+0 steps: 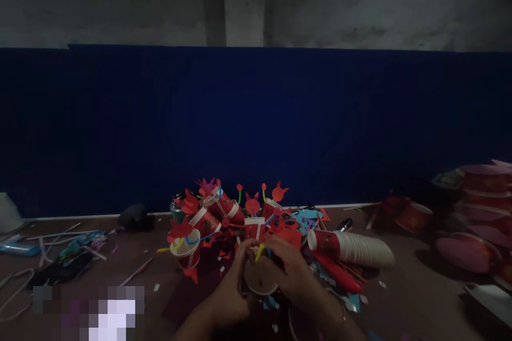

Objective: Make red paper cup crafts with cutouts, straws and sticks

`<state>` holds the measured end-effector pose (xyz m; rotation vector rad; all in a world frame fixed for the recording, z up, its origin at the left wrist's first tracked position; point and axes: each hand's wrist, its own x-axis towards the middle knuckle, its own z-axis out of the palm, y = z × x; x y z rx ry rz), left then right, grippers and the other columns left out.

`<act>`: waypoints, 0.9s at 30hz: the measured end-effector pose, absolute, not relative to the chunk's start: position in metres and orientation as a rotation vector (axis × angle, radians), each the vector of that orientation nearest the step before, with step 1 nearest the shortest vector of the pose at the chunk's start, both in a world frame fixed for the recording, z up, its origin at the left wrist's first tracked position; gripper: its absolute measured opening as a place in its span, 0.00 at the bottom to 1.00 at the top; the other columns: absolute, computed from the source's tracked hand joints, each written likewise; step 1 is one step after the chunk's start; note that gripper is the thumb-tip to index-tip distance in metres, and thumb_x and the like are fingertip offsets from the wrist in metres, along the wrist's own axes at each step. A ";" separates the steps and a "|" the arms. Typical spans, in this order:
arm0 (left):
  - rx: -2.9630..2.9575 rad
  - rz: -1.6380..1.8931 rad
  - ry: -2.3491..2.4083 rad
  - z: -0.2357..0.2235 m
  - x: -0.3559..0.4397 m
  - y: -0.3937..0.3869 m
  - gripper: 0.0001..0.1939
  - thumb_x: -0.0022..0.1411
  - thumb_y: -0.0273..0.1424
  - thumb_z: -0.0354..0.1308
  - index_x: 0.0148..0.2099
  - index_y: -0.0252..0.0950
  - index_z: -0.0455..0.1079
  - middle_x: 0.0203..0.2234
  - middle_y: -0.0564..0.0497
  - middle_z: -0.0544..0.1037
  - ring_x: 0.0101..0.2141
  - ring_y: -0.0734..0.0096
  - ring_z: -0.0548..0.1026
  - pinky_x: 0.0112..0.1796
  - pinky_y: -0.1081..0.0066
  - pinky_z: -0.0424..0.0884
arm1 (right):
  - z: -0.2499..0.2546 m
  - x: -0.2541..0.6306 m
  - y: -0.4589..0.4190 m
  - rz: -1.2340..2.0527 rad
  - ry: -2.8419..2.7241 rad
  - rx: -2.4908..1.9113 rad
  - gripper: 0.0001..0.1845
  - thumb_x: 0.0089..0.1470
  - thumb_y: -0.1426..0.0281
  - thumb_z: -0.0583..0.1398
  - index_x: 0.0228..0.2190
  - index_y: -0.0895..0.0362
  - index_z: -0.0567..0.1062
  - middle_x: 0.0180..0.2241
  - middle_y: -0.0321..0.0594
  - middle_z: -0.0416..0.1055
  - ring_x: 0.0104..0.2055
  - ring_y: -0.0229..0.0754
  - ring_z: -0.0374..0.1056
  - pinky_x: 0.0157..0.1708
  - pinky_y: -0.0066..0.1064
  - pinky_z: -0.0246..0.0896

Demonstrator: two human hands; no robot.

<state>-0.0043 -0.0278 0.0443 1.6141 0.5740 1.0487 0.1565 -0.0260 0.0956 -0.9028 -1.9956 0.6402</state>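
A paper cup [261, 279] is held between my two hands, its pale open mouth tilted toward me. My left hand [236, 279] wraps round its left side, and my right hand [286, 261] grips the right side near the far rim. Between my fingers a short yellow straw piece [260, 252] sticks up at that rim. What the fingertips touch there is partly hidden. Just beyond stands a red paper cup [255, 228] with a red paper head on it. To the left, another decorated cup [188, 248] has yellow and blue straw pieces through its wall.
A stack of nested paper cups [356, 249] lies at the right beside a red tube-like object [340, 274]. Straws and scraps [80, 245] litter the table's left side. Red and pink cups [480, 224] stand far right. A blue panel [256, 117] rises behind the table.
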 end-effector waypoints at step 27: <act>1.380 1.154 0.609 0.036 -0.001 -0.018 0.36 0.42 0.25 0.68 0.51 0.42 0.52 0.43 0.48 0.67 0.41 0.62 0.71 0.39 0.68 0.67 | 0.088 0.154 -0.024 0.577 -2.182 -0.959 0.09 0.53 0.75 0.54 0.35 0.55 0.72 0.35 0.40 0.71 0.38 0.40 0.67 0.38 0.29 0.60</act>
